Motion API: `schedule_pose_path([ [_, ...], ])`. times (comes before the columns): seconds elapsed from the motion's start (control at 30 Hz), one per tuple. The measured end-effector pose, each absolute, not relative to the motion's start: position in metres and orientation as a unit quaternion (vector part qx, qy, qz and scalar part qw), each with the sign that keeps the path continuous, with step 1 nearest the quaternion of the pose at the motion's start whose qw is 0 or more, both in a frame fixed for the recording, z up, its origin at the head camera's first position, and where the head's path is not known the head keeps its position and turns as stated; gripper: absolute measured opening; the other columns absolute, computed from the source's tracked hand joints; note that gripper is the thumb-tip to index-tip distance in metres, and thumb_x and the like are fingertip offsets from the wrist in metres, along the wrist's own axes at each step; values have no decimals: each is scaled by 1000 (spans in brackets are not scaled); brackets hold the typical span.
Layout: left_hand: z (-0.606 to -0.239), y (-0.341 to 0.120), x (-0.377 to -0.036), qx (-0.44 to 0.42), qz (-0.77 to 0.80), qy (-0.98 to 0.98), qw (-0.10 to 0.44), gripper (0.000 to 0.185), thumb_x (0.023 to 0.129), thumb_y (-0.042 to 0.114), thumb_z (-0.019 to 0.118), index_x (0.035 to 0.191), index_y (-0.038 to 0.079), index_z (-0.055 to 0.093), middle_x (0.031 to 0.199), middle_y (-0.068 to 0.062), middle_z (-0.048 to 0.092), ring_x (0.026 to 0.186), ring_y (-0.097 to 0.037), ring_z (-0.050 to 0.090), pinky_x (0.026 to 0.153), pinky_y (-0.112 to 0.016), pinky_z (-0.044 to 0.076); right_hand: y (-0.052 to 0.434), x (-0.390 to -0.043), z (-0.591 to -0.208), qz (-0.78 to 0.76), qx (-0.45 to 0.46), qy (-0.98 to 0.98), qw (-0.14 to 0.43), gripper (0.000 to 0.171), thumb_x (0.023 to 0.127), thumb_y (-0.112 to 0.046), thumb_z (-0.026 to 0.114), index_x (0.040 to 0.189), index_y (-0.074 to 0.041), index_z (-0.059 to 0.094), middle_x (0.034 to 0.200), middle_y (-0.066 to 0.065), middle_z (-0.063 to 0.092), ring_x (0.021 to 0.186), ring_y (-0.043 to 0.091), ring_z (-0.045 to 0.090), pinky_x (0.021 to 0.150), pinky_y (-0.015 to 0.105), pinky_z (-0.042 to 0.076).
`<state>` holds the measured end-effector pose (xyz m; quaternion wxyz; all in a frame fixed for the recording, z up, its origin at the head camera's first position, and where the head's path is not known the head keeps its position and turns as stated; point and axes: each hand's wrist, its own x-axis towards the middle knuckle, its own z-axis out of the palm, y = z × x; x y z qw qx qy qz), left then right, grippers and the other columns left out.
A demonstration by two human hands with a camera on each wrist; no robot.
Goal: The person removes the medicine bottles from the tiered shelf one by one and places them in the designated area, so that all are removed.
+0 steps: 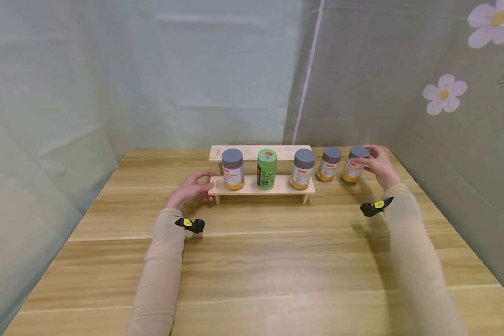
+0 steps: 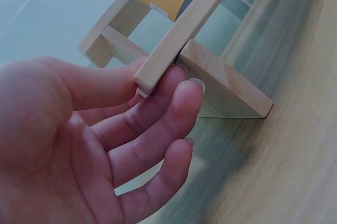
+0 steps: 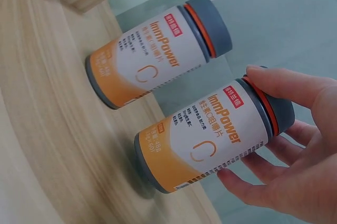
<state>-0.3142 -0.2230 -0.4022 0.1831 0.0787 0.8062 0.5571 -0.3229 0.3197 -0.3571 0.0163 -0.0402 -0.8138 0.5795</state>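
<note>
A two-step wooden rack (image 1: 277,187) stands at the back of the table with two grey-lidded orange bottles (image 1: 233,169) (image 1: 303,169) and a green bottle (image 1: 266,168) on its lower step. My left hand (image 1: 189,190) touches the rack's left end (image 2: 158,69) with relaxed fingers (image 2: 181,103). Two more orange bottles stand on the table right of the rack. My right hand (image 1: 378,165) grips the far-right bottle (image 1: 354,164) (image 3: 210,140) by its lid end; the other bottle (image 1: 329,164) (image 3: 158,50) stands just beside it.
The wooden table (image 1: 260,261) is hemmed in by pale cloth walls at the back and both sides, with flower prints (image 1: 444,93) on the right one. The rack's upper step (image 1: 252,152) holds nothing.
</note>
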Motion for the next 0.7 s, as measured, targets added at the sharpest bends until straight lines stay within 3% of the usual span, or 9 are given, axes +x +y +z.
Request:
schedule_pose_path([
  [0.1, -402, -223, -314, 75, 557, 806, 186, 53, 101, 20, 51, 146, 3, 31, 86, 1, 69, 67, -8, 67, 71, -29, 56, 320, -319, -360, 596, -40, -802, 17, 63, 86, -28, 74, 135, -11, 40, 128, -3, 48, 105, 3, 47, 108, 45, 38],
  [0.2, -401, -223, -315, 73, 559, 804, 190, 53, 101, 20, 51, 147, 3, 30, 85, 2, 69, 68, -8, 67, 72, -29, 56, 320, -318, -363, 599, -40, -799, 15, 63, 85, -28, 75, 135, -11, 39, 128, -2, 47, 106, 3, 47, 107, 44, 39],
  [0.37, -401, -222, -314, 73, 563, 801, 190, 53, 101, 19, 51, 147, 3, 30, 84, 3, 68, 67, -8, 66, 71, -29, 56, 318, -320, -368, 601, -45, -798, 12, 61, 90, -25, 69, 139, -13, 35, 112, -17, 44, 103, -1, 45, 111, 47, 33],
  [0.53, -401, -222, -314, 74, 565, 800, 188, 52, 101, 18, 51, 146, 2, 30, 83, 4, 68, 66, -8, 66, 70, -28, 56, 317, -320, -369, 622, -48, -781, 4, 66, 93, -18, 66, 147, -13, 28, 110, -20, 43, 106, -1, 43, 116, 49, 26],
  [0.7, -402, -222, -315, 74, 567, 798, 187, 52, 101, 18, 51, 146, 2, 31, 83, 4, 68, 66, -9, 66, 69, -28, 56, 318, -319, -372, 639, -42, -768, -3, 63, 92, -17, 67, 144, -16, 31, 110, -18, 45, 105, -1, 43, 118, 48, 23],
])
